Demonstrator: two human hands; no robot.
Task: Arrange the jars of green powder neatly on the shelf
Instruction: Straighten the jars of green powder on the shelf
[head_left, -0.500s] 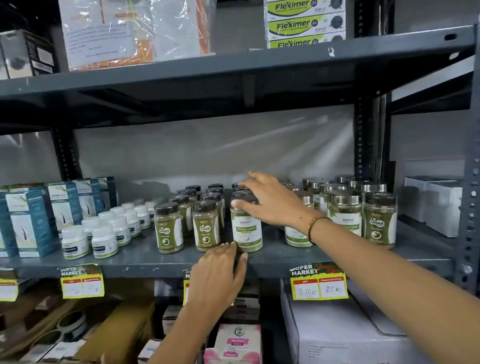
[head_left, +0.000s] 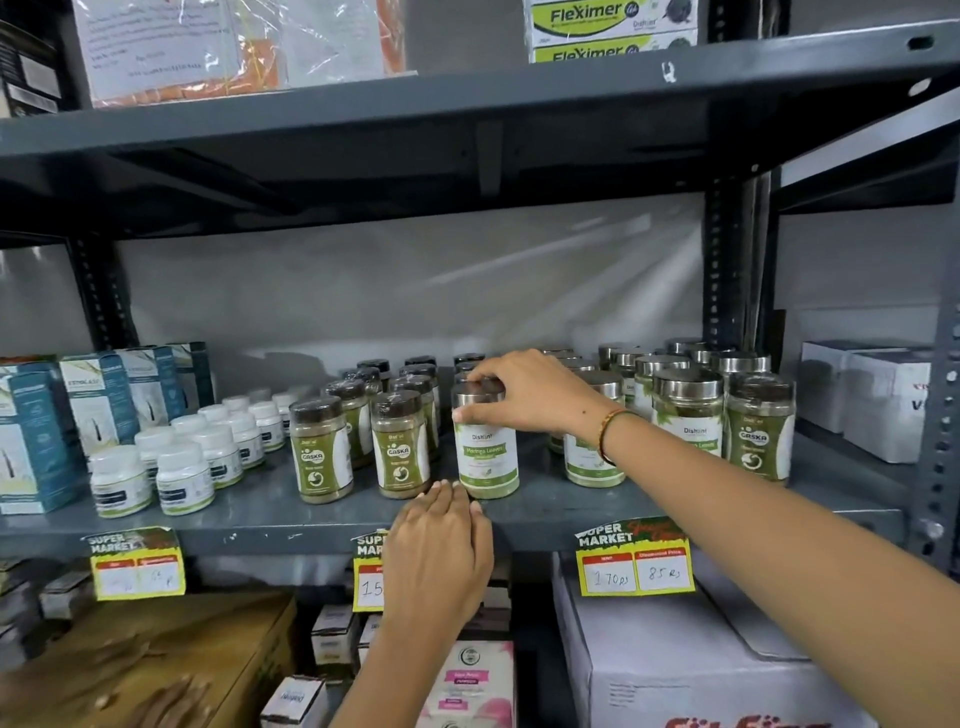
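On the grey metal shelf (head_left: 270, 519) stand rows of green powder jars. My right hand (head_left: 524, 395) grips the steel lid of a white-labelled Moringa jar (head_left: 487, 457) at the front middle. My left hand (head_left: 441, 551) rests flat on the shelf edge just below that jar, fingertips close to its base, holding nothing. Left of it stand dark-lidded Gaska jars (head_left: 319, 452) in rows running back. On the right are steel-lidded jars (head_left: 688, 410) and one dark-lidded Gaska jar (head_left: 759, 431) among them.
Small white bottles (head_left: 179, 478) and blue boxes (head_left: 31, 441) fill the shelf's left part. White boxes (head_left: 883, 400) sit at the far right. Yellow price tags (head_left: 636, 564) hang on the shelf edge. Cartons (head_left: 675, 665) lie on the level below.
My right hand has shifted its hold on the Moringa jar's lid, fingers now wrapped round the top. My left hand has slid slightly up along the shelf edge toward the jar's base.
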